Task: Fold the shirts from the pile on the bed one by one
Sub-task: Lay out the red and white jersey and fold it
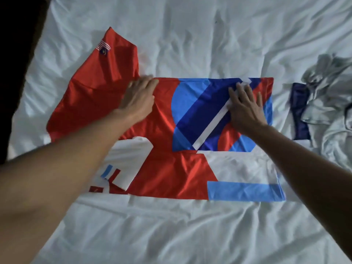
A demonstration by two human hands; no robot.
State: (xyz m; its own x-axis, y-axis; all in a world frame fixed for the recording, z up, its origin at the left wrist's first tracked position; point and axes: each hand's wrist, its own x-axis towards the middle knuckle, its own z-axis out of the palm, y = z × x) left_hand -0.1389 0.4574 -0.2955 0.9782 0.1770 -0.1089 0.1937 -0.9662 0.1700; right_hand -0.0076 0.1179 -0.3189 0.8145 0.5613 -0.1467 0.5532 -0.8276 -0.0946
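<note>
Pressing down flat, both hands were on the red, blue and white shirt (165, 168), spread across the middle of the frame on the white bed sheet (190, 235). Left hand (140, 98), fingers straight and close together, on the red cloth. Right hand (245, 107), fingers fanned, on the white diagonal stripe (211, 128). Upper left, the red sleeve (106, 69) carried a small striped flag patch (103, 47). Lower left, a red tag (94, 189), its mark too small to read. At the right edge sat the pile (327, 96) of grey and navy clothes.
</note>
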